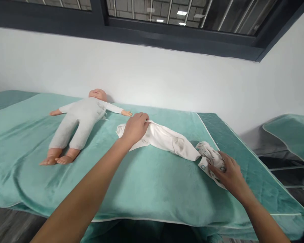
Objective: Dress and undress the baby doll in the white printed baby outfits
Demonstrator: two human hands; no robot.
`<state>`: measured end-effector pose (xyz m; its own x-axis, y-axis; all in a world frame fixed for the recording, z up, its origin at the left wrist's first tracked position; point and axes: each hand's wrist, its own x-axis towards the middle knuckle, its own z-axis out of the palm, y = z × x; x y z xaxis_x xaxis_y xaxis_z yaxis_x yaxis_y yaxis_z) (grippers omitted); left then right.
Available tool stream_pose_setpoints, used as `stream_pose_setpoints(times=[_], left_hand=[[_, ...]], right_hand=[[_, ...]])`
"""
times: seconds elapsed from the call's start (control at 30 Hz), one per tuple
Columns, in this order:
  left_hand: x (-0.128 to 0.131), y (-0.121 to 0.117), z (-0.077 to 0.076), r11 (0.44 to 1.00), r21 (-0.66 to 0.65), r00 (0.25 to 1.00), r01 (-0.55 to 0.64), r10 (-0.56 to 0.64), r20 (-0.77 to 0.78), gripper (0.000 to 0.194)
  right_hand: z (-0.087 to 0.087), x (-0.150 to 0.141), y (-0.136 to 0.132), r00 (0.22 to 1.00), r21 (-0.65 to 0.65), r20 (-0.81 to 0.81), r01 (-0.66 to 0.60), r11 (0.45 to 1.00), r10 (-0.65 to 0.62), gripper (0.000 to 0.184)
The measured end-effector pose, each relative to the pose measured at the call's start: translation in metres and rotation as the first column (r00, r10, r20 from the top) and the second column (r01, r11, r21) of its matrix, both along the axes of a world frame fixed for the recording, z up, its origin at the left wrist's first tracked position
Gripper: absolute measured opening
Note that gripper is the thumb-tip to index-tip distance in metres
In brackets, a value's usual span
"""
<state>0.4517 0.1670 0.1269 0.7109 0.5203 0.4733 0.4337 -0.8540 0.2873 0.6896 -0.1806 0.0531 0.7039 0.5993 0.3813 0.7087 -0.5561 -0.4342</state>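
White wall (167,74), dark-framed barred window (167,33), green-covered bed (154,189), perhaps wooden floor (5,222)

Left hand (137,128), right hand (230,171) — bare, slim-fingered; forearms (92,189) — bare, seemingly to elbows

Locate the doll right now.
In the head view, the doll lies left of centre on the green cover, head toward the white wall; the left hand, touching the white cloth, is just right of it.
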Motion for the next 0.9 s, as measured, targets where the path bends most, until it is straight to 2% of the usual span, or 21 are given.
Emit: stream_pose_setpoints(times=[0.07,0.13,0.23,0.33,0.37,0.4,0.47,0.6,0.73,0.9], left_hand=[[-0.015,-0.006,0.030,0.999,-0.005,0.985,0.049,-0.048,0.163,0.012],[-0.028,-0.016,0.058,0.989,-0.031,0.961,0.143,-0.132,0.244,0.011],[-0.042,-0.033,0.093,0.964,-0.063,0.931,0.260,-0.233,0.280,0.010],[-0.053,-0.049,0.114,0.954,-0.042,0.916,0.297,-0.273,0.293,0.011],[-0.057,-0.053,0.118,0.954,-0.031,0.917,0.297,-0.275,0.290,0.011],[-0.061,-0.055,0.122,0.957,-0.021,0.920,0.290,-0.273,0.283,0.011],[-0.069,-0.059,0.128,0.966,-0.003,0.929,0.260,-0.249,0.272,0.011],[-0.084,-0.060,0.136,0.985,-0.002,0.947,0.173,-0.166,0.276,0.010],[-0.089,-0.061,0.139,0.992,-0.057,0.969,0.113,-0.098,0.225,0.006],[-0.088,-0.062,0.135,0.995,-0.062,0.986,0.078,-0.068,0.153,0.002]], right_hand=[[0.021,-0.020,0.012,0.998,0.036,0.034,-0.053,0.998,0.052,0.070],[0.049,-0.049,0.034,0.977,0.132,-0.033,-0.203,0.970,0.209,0.067],[0.093,-0.099,0.082,0.893,0.289,-0.095,-0.399,0.870,0.440,0.061],[0.131,-0.140,0.132,0.801,0.424,-0.046,-0.526,0.737,0.597,0.051],[0.141,-0.150,0.147,0.777,0.436,-0.016,-0.561,0.704,0.629,0.044],[0.150,-0.158,0.158,0.772,0.429,0.018,-0.580,0.693,0.635,0.033],[0.164,-0.169,0.176,0.794,0.406,0.110,-0.585,0.702,0.598,0.016],[0.186,-0.185,0.193,0.820,0.339,0.235,-0.572,0.747,0.521,0.015],[0.200,-0.203,0.196,0.824,0.193,0.144,-0.566,0.801,0.547,0.013],[0.200,-0.212,0.195,0.792,0.181,-0.089,-0.583,0.792,0.604,0.014]])
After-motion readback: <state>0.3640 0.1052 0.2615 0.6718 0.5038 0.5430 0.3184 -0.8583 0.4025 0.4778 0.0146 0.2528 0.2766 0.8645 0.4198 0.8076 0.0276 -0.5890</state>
